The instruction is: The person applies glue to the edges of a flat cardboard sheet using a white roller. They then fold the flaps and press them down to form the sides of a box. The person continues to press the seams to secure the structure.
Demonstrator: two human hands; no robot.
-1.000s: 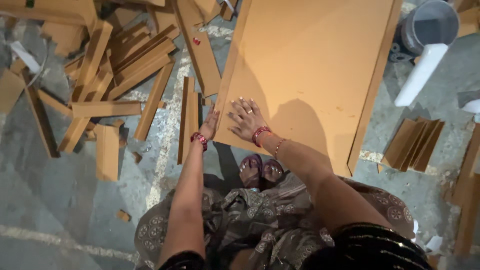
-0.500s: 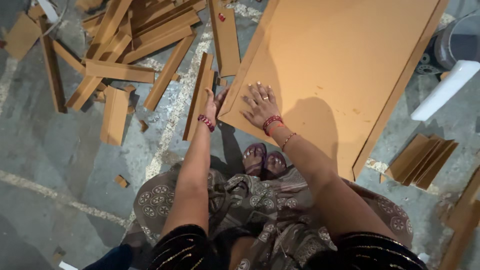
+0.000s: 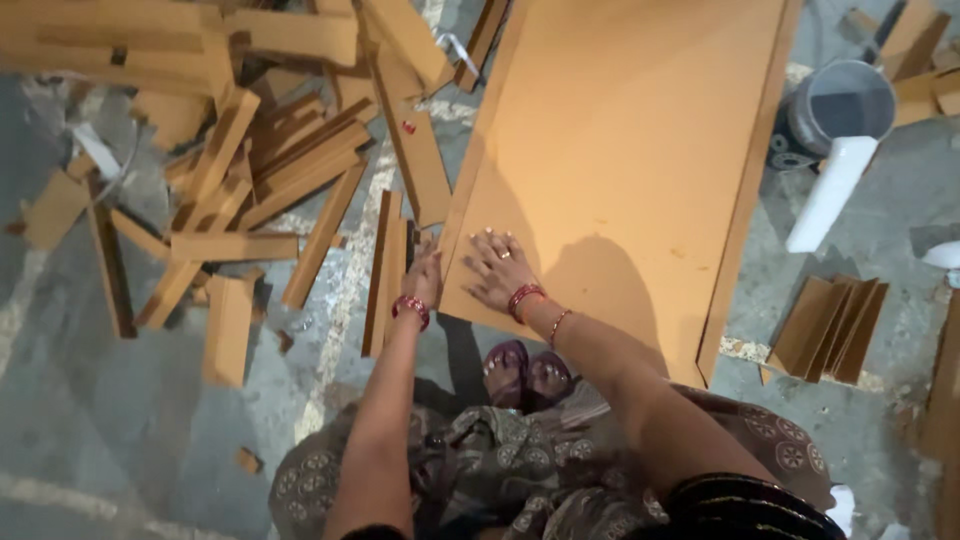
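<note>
Presently, at the far left, a loose heap of fibreboard offcut strips is lying scattered across the grey concrete floor, the pieces crossing one another at many angles. Just right of the heap, two narrow strips are lying side by side, running lengthwise away from the person.

The left hand is reaching forward between those narrow strips and the near left corner of the large fibreboard sheet. Its fingers are curling at the sheet's edge; whether they are actually gripping that edge cannot be determined from this view. A red bangle is sitting on the wrist.

The right hand is resting open and flat, fingers spread, palm down on the top face of the sheet, just inside the same near corner. Red and thin bangles are sitting on this wrist.

The sheet itself is lying flat on the floor, occupying the centre and upper right of the view, with its near edge just ahead of the person's sandalled feet.

Further right, a grey bucket is standing beside the sheet's long right edge, with a white bar leaning against it. Below them, a small stack of short fibreboard pieces is lying fanned on the floor.
</note>
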